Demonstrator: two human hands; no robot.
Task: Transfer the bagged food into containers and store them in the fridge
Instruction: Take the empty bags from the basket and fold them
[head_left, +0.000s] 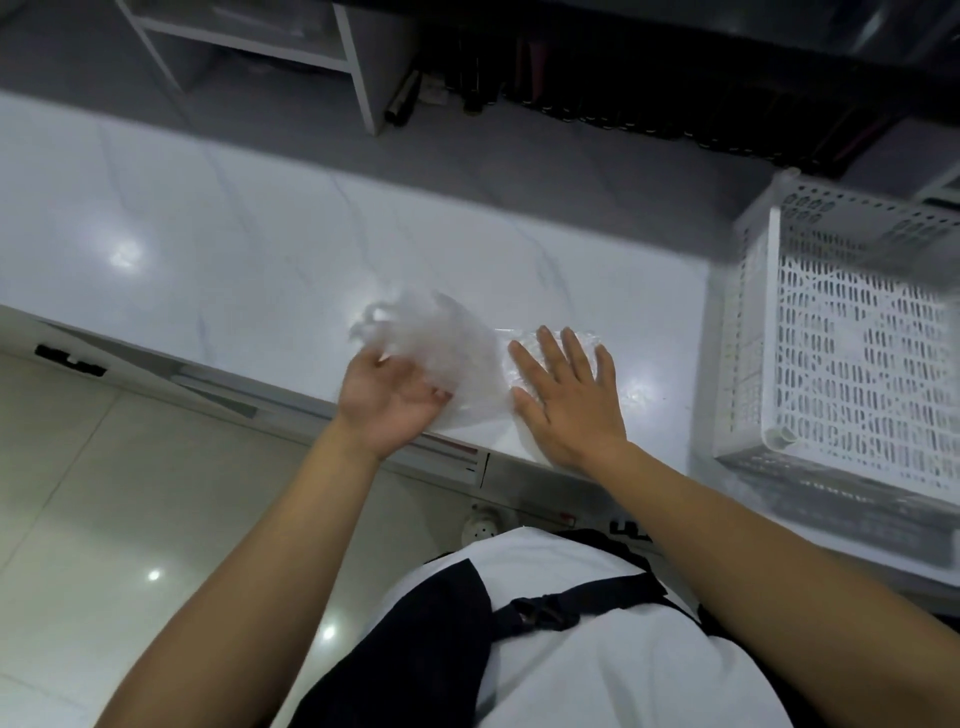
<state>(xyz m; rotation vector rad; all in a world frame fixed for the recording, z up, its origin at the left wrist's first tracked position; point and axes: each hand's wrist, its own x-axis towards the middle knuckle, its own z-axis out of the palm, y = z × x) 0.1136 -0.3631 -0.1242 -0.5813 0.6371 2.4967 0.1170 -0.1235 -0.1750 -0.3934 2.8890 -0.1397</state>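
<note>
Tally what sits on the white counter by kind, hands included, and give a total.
Clear plastic bags: 1
White perforated baskets: 1
Hands, left hand and right hand: 2
Total: 4

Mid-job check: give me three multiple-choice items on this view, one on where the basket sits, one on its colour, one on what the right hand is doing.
1. Where is the perforated basket?
A. on the floor
B. at the right end of the counter
C. on the shelf unit

2. What colour is the basket?
A. white
B. red
C. black

3. What is the right hand doing?
A. curled into a fist
B. gripping the basket
C. lying flat, fingers straight, on the clear plastic bag

Answers:
1 B: it stands on the counter to the right of both hands.
2 A: its walls are white.
3 C: the palm presses the bag's right part, while the left hand holds its other end.
</note>
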